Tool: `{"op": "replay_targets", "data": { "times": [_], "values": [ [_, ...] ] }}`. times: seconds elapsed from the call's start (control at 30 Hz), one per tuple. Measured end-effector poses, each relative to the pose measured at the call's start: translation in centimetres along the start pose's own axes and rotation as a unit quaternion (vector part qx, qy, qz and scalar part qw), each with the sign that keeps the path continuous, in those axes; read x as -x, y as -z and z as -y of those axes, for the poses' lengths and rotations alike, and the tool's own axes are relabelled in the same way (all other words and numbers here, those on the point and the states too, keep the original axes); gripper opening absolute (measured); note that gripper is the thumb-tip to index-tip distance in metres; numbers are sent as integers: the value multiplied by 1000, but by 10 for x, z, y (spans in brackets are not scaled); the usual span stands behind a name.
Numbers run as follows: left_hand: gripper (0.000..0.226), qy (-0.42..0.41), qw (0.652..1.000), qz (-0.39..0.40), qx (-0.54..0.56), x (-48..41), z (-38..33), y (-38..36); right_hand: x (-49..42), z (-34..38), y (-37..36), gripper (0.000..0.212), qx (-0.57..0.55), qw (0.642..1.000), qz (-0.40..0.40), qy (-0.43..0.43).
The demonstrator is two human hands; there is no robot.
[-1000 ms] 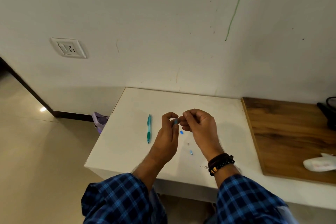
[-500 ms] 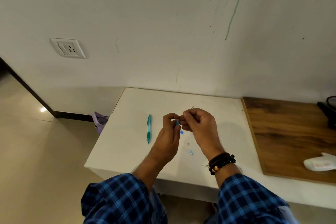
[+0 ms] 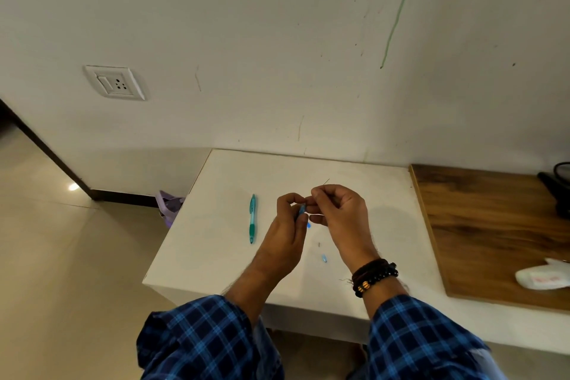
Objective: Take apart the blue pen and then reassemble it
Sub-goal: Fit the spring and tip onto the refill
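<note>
A wall socket (image 3: pixel 114 82) sits on the pale wall in the upper left of the frame. Lower down, at the left edge of the white table (image 3: pixel 216 256), a small purple bin (image 3: pixel 168 205) stands on the floor. On the table left of centre lies a teal pen (image 3: pixel 252 218), pointing away from the camera and well apart from the hands.

In the middle of the frame the left hand (image 3: pixel 285 231) is raised over the table, its thumb and fingertips pinched closed around a small blue pen piece (image 3: pixel 301 210). The right hand (image 3: pixel 340 216) meets it from the right, its fingers also closed and pinching at the same spot; a thin wire-like part (image 3: pixel 326 181) sticks out above its knuckles, and whether it belongs to the pen's insides is too small to tell. Just below the two hands, a little blue part (image 3: pixel 308 225) shows against the table, and further toward the bottom another small blue part (image 3: pixel 324 258) lies on the surface, with a tiny dark speck (image 3: pixel 319 244) between them.

The right wrist wears dark beaded bracelets (image 3: pixel 373 276). Both forearms come from blue checked sleeves (image 3: pixel 209 336) at the bottom of the frame.

At the right, a wooden board (image 3: pixel 493 225) lies on the table's far end, with a white object (image 3: pixel 544 278) lying on it near the right edge.
</note>
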State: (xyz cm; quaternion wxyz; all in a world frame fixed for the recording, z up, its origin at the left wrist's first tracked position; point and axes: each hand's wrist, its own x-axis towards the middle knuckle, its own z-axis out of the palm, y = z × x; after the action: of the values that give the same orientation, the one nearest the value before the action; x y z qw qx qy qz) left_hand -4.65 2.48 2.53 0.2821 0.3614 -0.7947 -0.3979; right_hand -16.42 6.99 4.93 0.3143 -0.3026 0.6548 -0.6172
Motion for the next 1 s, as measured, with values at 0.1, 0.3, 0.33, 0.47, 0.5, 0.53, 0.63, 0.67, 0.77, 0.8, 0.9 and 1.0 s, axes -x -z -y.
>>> {"op": "replay_targets", "data": {
  "times": [0.1, 0.3, 0.33, 0.47, 0.5, 0.53, 0.63, 0.67, 0.77, 0.8, 0.9, 1.0],
  "values": [
    [21, -6, 1000, -1, 6, 0, 1, 0, -1, -1, 0, 13, 6, 1000, 2, 6],
    [22, -10, 1000, 11, 27, 0, -3, 0, -2, -4, 0, 11, 25, 1000, 4, 9],
    [22, -9, 999, 13, 32, 0, -3, 0, -2, -4, 0, 10, 27, 1000, 8, 9],
    [21, 1, 999, 12, 39, -2, 1, -2, -3, -4, 0, 8, 33, 999, 21, 2],
    [20, 3, 999, 9, 39, -2, 1, -2, -3, -4, 1, 8, 35, 999, 24, 1],
    [20, 4, 999, 6, 40, -2, 2, -2, -3, -4, 1, 8, 40, 999, 27, 0],
    [20, 9, 999, -5, 40, -3, 3, -2, -2, -5, 1, 9, 53, 998, 39, -7],
    [21, 11, 999, -8, 36, -3, 4, -2, -2, -5, 1, 9, 54, 998, 43, -10],
    [17, 21, 999, -21, 34, -5, 8, -3, -2, -5, 2, 8, 61, 997, 50, -6],
    [15, 26, 999, -26, 35, -5, 10, -3, -2, -5, 2, 8, 70, 996, 50, 4],
    [14, 36, 998, -31, 41, -7, 11, -4, -2, -6, 2, 8, 116, 992, 42, 38],
    [14, 37, 997, -35, 52, -6, 11, -4, -2, -7, 0, 8, 128, 990, 41, 46]
  ]
}}
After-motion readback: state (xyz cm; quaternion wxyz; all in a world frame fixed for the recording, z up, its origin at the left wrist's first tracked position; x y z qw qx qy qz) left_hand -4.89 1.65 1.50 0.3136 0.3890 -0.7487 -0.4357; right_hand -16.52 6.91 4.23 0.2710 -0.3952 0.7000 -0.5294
